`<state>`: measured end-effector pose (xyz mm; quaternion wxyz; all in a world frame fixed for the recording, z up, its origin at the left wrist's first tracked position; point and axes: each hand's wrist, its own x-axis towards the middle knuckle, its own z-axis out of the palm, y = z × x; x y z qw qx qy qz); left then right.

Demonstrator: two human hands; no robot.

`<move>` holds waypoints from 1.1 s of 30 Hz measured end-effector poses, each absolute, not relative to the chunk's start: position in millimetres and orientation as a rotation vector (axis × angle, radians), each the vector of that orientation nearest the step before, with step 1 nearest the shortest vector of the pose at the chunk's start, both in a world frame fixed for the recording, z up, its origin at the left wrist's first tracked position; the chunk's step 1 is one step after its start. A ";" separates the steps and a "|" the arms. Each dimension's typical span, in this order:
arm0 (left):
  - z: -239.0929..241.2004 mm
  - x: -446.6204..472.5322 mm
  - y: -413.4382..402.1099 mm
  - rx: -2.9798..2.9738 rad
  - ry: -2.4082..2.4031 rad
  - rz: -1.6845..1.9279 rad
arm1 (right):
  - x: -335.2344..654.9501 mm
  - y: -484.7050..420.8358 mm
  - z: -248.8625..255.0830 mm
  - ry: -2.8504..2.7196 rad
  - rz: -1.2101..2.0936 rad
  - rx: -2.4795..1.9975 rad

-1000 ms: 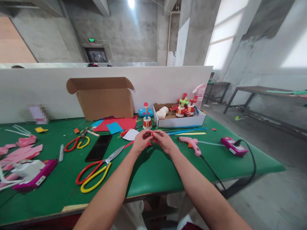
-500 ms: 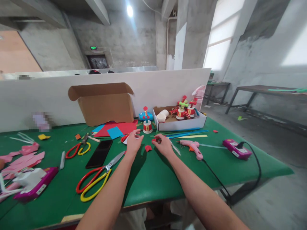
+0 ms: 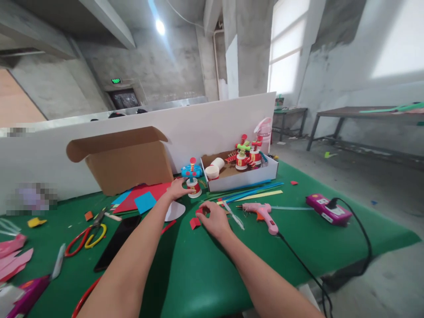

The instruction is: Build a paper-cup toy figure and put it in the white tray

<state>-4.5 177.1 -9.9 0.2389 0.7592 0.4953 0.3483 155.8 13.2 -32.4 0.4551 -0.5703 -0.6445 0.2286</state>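
My left hand reaches to the left side of a small paper-cup figure, which stands upright with a blue crosspiece, a spring and a red disc on top. Thumb and fingers are apart; the thumb overlaps or touches the cup. My right hand is curled low over the table, thumb and fingertips closed on a small red paper piece. Another folded red paper piece lies just beneath. A white paper cutout rests beside my left wrist.
A white box holds cups and similar figures. Strips lie before it. On the right are a pink glue gun and a purple power strip with a cord. Scissors, a phone and coloured paper lie left.
My left hand has moved forward to the cup figure. My right hand stays low by the red paper pieces. The view has swung and tilted, shifting the table in the picture.
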 end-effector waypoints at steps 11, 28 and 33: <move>-16.2 -6.0 192.0 2.009 1.356 0.813 | 152.8 12.5 -32.9 -1.558 0.597 -1.453; 75.9 -24.9 136.4 1.618 1.282 1.119 | 162.3 11.0 -29.8 -1.757 0.556 -1.722; 113.9 -30.2 85.4 1.645 1.324 1.351 | 162.0 12.2 -30.3 -1.776 0.392 -1.723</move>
